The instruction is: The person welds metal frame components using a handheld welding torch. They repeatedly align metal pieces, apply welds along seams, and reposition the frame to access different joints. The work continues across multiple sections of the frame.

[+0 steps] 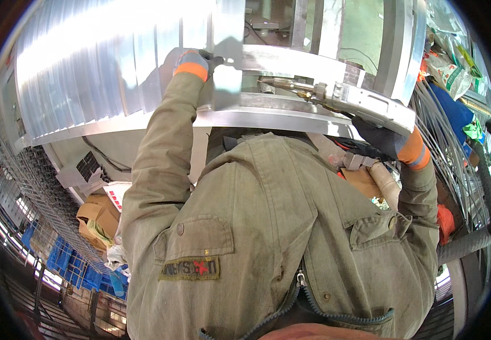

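Observation:
My right hand, in a dark glove with an orange cuff, is closed around a silver welding gun. Its brass-coloured nozzle points left, over the gap between two rails of a metal frame. My left hand, gloved alike, is at the left edge of a flat metal strip that crosses the frame. The dark fingers look bent against the strip, partly hidden by the hand. Left of it lies a shiny ribbed metal panel.
Long thin rods and plastic bags crowd the right side. A cardboard box and wire mesh racks stand at lower left. Brown paper and a cardboard tube lie below the frame, by my right arm.

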Action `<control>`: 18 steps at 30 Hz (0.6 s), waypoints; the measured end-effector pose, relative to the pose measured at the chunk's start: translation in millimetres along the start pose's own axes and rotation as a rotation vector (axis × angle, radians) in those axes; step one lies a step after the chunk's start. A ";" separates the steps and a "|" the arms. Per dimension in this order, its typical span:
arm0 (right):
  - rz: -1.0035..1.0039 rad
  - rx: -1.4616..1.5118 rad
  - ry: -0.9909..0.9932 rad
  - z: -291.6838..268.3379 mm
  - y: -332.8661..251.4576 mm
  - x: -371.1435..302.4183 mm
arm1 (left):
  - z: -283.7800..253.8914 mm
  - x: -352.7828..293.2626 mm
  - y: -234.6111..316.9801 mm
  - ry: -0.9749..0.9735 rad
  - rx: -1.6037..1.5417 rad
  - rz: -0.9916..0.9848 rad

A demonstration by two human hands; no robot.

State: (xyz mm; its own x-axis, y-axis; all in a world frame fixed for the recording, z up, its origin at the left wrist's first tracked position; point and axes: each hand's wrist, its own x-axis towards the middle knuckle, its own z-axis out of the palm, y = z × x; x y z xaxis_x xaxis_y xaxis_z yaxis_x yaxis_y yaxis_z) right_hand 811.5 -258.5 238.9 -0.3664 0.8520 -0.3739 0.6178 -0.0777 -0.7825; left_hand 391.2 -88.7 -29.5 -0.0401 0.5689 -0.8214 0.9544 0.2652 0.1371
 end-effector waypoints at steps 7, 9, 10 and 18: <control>-0.091 0.013 -0.069 22.2 10.8 42.1 | -12.1 -18.1 6.4 0.068 0.084 0.058; -0.147 0.090 -0.059 33.6 17.0 55.4 | -16.5 -24.1 12.9 0.063 0.097 0.050; -0.147 0.132 -0.053 40.4 20.0 61.4 | -18.0 -26.8 15.8 0.051 0.096 0.032; -0.255 0.135 -0.168 86.7 46.7 112.3 | -17.4 -23.6 21.6 0.038 0.238 0.074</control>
State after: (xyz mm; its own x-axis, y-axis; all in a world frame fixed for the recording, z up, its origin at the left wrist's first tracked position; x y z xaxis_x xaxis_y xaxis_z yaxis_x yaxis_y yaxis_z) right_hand 738.9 -211.4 117.2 -0.6139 0.7566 -0.2252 0.3974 0.0496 -0.9163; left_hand 407.5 -82.8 2.4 0.0258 0.6097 -0.7922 0.9977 0.0337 0.0584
